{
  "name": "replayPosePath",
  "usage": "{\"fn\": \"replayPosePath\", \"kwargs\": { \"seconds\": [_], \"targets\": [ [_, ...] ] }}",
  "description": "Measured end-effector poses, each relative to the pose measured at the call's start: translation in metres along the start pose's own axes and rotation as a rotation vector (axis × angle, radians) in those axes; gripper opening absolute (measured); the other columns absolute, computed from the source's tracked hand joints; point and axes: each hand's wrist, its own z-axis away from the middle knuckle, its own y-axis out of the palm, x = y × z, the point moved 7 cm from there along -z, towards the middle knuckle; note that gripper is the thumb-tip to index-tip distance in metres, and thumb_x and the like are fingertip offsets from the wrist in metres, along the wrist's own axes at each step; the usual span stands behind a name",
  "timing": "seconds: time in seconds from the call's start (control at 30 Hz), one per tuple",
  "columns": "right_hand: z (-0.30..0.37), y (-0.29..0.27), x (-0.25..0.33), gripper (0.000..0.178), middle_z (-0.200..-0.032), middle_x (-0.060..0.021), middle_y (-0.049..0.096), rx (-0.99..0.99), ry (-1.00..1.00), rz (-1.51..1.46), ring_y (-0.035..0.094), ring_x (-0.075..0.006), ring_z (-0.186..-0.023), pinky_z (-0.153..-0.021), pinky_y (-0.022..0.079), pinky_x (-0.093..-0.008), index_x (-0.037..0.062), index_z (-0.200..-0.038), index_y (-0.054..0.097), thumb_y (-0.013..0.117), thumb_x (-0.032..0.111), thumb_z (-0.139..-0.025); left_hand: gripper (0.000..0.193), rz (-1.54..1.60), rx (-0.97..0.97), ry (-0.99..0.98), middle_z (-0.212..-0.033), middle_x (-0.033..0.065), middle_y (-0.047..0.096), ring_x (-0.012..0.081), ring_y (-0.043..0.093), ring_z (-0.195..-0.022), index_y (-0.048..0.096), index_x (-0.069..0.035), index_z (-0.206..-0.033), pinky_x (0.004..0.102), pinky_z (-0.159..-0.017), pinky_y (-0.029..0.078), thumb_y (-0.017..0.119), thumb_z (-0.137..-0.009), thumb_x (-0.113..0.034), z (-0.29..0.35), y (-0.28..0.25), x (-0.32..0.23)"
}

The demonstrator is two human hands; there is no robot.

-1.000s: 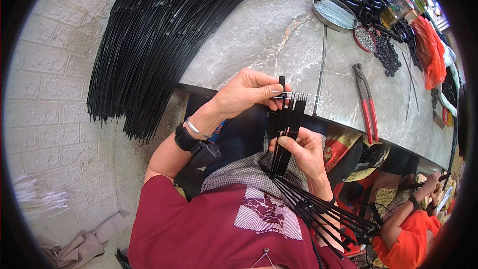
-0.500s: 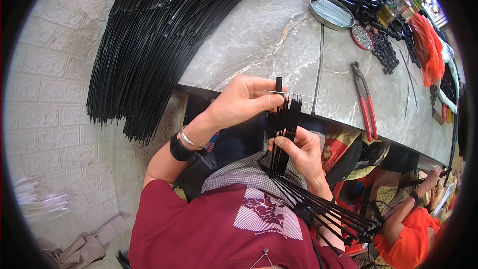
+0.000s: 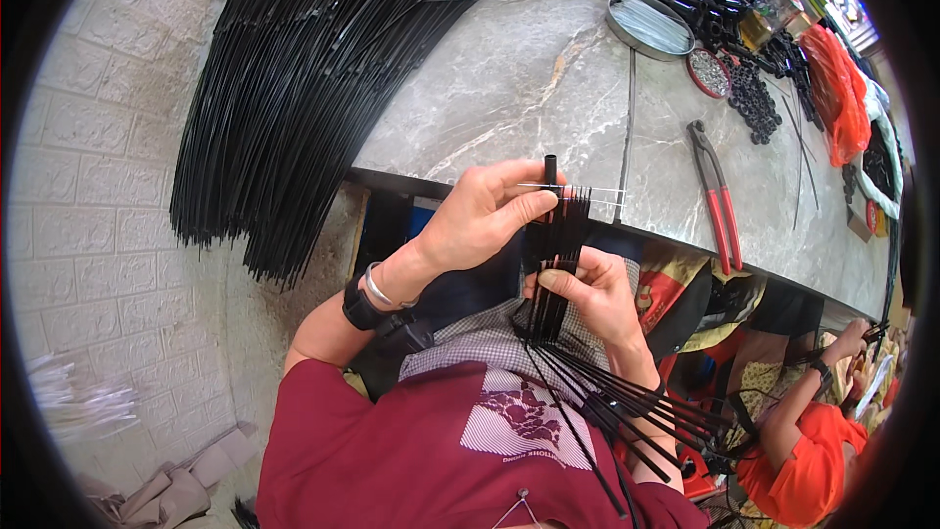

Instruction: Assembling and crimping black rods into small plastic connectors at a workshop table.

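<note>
My left hand (image 3: 482, 214) is closed at the top of a flat row of thin black rods (image 3: 576, 225). Its thumb and fingers pinch a short black tube (image 3: 550, 167) at the row's left side. Two thin silvery wires (image 3: 607, 190) run crosswise by the rods' upper ends and stick out to the right. Lower down, my right hand (image 3: 595, 296) grips the same row between thumb and fingers. Below that grip the black lengths (image 3: 636, 400) fan out over my lap and right forearm.
A large sheaf of black rods (image 3: 294, 108) hangs over the table's left edge. On the grey table (image 3: 509, 69) lie red-handled cutters (image 3: 720, 201), an oval tin of clear sticks (image 3: 650, 24), a red dish of small metal bits (image 3: 708, 73) and black tubes. A co-worker in orange (image 3: 803, 465) sits at right.
The loose lower ends of the black lengths have swung down and spread, some now lying across my shirt. Both hands keep nearly the same place and grip.
</note>
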Motion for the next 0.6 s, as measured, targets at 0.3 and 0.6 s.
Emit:
{"fn": "replayPosePath", "kwargs": {
  "seconds": [0.3, 0.6],
  "targets": [
    [0.001, 0.007, -0.001, 0.008, -0.082, -0.0072, 0.07, 0.029, 0.034, 0.011, 0.065, -0.0107, -0.074, -0.068, 0.052, -0.0243, -0.0012, -0.093, 0.067, 0.066, 0.003, -0.087, 0.027, 0.074, 0.027, -0.034, -0.11, 0.0102, 0.066, 0.0156, 0.062, -0.105, 0.057, 0.004, -0.119, 0.0301, -0.094, 0.048, 0.055, -0.094, -0.004, 0.005, -0.004, 0.004],
    [0.002, 0.006, -0.001, 0.008, -0.081, -0.0067, 0.07, 0.014, 0.027, 0.067, 0.064, -0.01, -0.072, -0.067, 0.051, -0.0237, -0.0015, -0.092, 0.067, 0.066, 0.004, -0.087, 0.03, 0.02, -0.106, 0.013, -0.113, 0.0082, 0.064, 0.0144, 0.061, -0.104, 0.058, 0.003, -0.12, 0.029, -0.095, 0.047, 0.06, -0.091, -0.006, 0.008, -0.009, 0.004]
  ]
}}
